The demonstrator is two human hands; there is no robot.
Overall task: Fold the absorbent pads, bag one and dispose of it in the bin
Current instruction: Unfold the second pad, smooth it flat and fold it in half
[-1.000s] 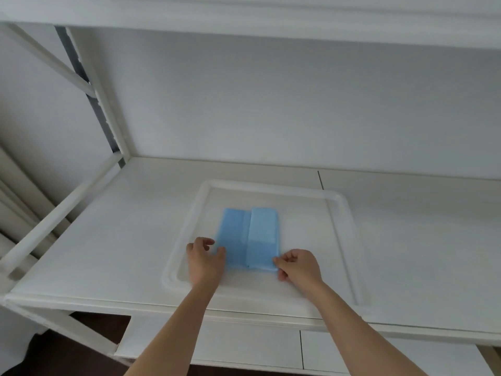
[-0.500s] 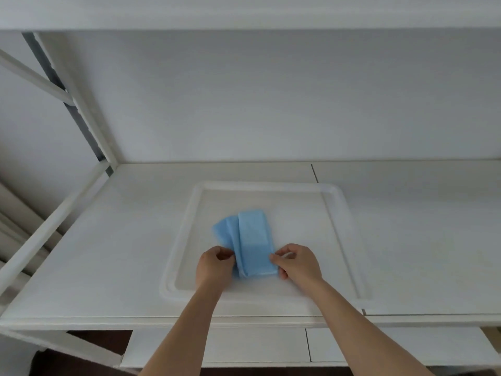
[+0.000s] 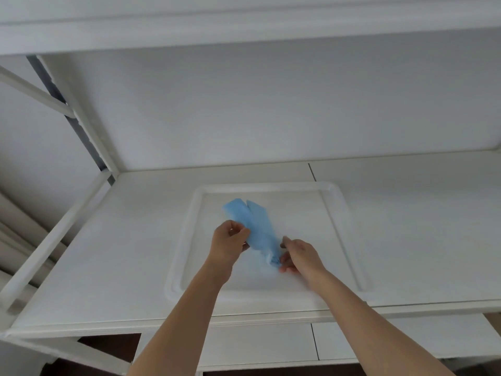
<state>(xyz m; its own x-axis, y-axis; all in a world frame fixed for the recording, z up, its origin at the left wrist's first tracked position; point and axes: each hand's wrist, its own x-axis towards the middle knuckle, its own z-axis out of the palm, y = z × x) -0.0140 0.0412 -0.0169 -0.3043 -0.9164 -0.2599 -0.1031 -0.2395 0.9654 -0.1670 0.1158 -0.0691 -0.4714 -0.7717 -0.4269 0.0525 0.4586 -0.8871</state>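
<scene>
The pad [image 3: 253, 226] is a blue, folded strip held over the tray [image 3: 341, 213], in the tray's left-centre area. It runs at a slant from far left to near right. Its far end splits into two flat flaps with a narrow notch between them. Its near end narrows into a crumpled tip. Whether the far end touches the tray floor cannot be told. The left hand [image 3: 230, 244] grips the pad at mid-length along its left edge, with the fingers curled round that edge and the thumb on top. The right hand [image 3: 299, 256] pinches the crumpled near tip between thumb and fingertips, with the remaining fingers curled. The two hands are near each other, one on each side of the pad, with the left hand farther and the right hand nearer. Both forearms are bare and enter from the near edge of the view. The tray is white, shallow and square with rounded corners and a raised rim. It lies flat on the shelf [image 3: 130, 253], with its near rim close to the shelf's near edge. The shelf is white and has a seam that runs from its far edge to the tray's far rim. A white rail [image 3: 54, 237] runs along the left side of the shelf. A white wall [image 3: 271, 104] stands behind the shelf. A second white board [image 3: 244, 23] spans the top of the view.
</scene>
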